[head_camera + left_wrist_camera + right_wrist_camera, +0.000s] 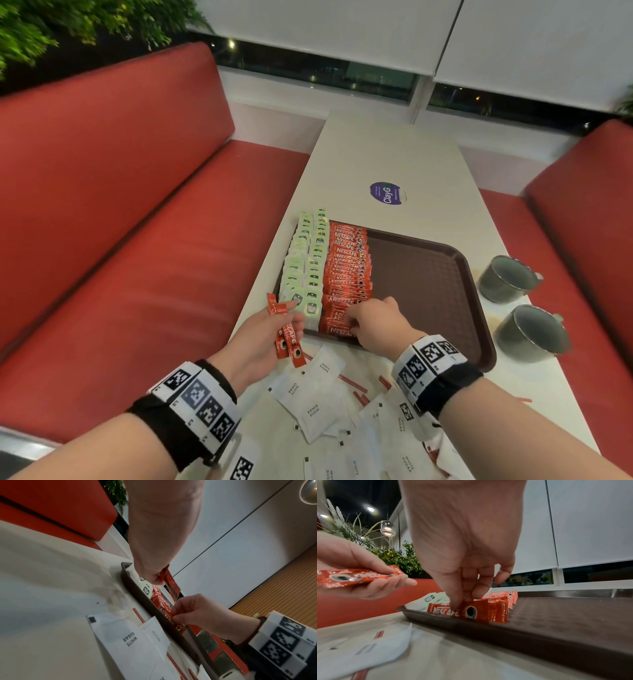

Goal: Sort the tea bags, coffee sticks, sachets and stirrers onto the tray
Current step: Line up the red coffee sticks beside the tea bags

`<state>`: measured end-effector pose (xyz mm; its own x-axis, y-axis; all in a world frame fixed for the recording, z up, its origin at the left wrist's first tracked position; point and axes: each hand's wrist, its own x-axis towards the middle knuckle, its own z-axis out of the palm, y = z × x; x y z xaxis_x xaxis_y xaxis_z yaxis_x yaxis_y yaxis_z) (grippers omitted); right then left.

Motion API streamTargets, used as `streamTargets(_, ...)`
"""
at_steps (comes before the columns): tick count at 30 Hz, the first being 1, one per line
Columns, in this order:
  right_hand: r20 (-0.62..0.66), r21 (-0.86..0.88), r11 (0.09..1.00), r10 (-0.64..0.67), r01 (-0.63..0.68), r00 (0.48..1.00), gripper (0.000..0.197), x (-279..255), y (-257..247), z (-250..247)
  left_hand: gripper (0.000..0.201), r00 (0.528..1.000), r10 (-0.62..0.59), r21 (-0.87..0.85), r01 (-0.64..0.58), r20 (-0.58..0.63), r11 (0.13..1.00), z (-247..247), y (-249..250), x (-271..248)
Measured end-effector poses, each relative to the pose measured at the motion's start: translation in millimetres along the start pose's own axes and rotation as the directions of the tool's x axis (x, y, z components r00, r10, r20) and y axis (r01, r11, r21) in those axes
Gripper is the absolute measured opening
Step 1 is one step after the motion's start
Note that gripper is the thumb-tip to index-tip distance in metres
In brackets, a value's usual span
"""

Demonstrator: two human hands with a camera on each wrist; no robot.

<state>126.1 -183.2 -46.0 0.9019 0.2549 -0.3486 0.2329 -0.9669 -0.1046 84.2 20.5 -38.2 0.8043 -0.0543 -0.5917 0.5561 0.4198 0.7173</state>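
A brown tray [428, 274] lies on the white table. Two columns of green tea bags [308, 260] fill its left side, with a row of red Nescafe coffee sticks [346, 267] beside them. My left hand [291, 315] hovers at the tray's near left corner and grips a small bunch of coffee sticks [287, 339]. My right hand [356, 318] reaches down at the near end of the row. Its thumb and fingertips [453, 605] pinch the top edge of the nearest coffee stick [476, 611], which stands on edge in the tray [556, 628].
White sugar sachets [315, 401] and thin red stirrers [352, 383] lie scattered on the table in front of the tray. Two grey mugs [507, 279] [531, 332] stand to the tray's right. A purple sticker [385, 193] lies beyond it. Red benches flank the table.
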Motion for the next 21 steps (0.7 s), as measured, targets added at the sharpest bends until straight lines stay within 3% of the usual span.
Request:
streamTargets(6,-0.020,-0.062,0.997,-0.042,0.040,0.999,0.013,-4.5,-5.3,-1.4,0.025,1.000,0.010,-0.016,-0.010,0.020,1.000,9.1,0.6,-3.5)
streamTargets(21,-0.086,-0.059,0.998,0.029,-0.034,0.996,0.012,-8.3,-10.4,-8.1,0.014,0.999,0.011,-0.036,-0.010,0.035,0.999,19.8,4.6,-10.0)
